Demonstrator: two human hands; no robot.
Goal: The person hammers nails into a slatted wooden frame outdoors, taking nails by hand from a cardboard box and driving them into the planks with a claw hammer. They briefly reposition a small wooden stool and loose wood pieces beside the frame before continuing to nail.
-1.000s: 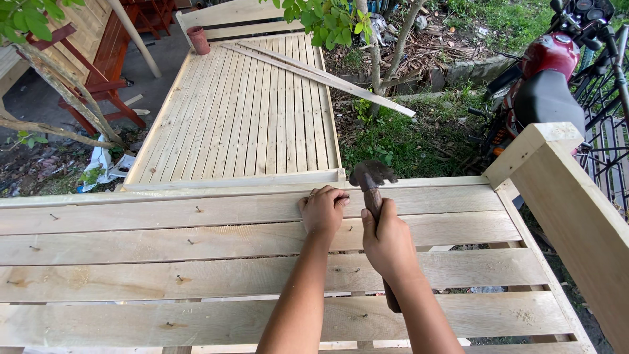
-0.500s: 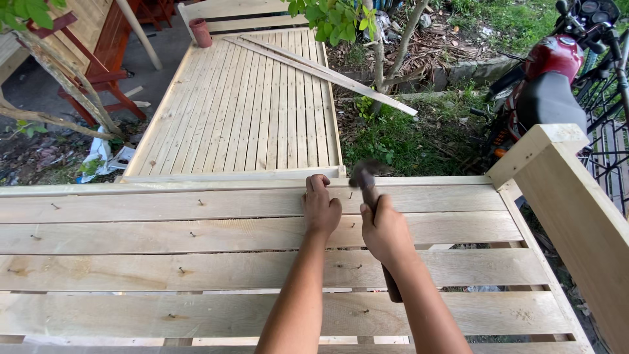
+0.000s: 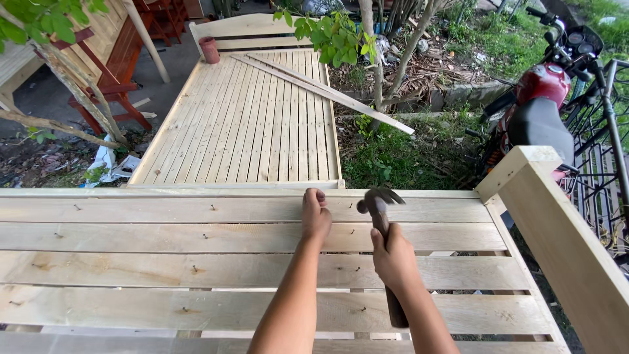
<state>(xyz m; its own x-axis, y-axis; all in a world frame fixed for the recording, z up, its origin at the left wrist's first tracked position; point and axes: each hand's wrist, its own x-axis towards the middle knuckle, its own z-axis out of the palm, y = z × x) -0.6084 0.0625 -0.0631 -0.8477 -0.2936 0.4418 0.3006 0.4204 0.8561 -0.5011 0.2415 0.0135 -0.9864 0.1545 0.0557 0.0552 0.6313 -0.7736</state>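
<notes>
My right hand point(image 3: 393, 255) grips a claw hammer point(image 3: 378, 203) by its dark handle, head raised just above the far slats. My left hand point(image 3: 315, 216) rests with fingers curled on the second slat point(image 3: 196, 211) of a pale wooden slatted frame point(image 3: 164, 269), close to the left of the hammer head. Whether it pinches a nail is hidden. Small nails stick up from several slats.
A thick wooden post point(image 3: 563, 229) rises at the right. Beyond lies a second slatted panel point(image 3: 249, 124) with a long loose strip point(image 3: 327, 92) across it. A red motorcycle point(image 3: 544, 111) stands right, a thin tree point(image 3: 377, 59) and grass behind, red chair point(image 3: 108, 85) left.
The hammer head has lifted and shifted slightly right of my left hand. My left hand stayed on the same slat, fingers curling tighter.
</notes>
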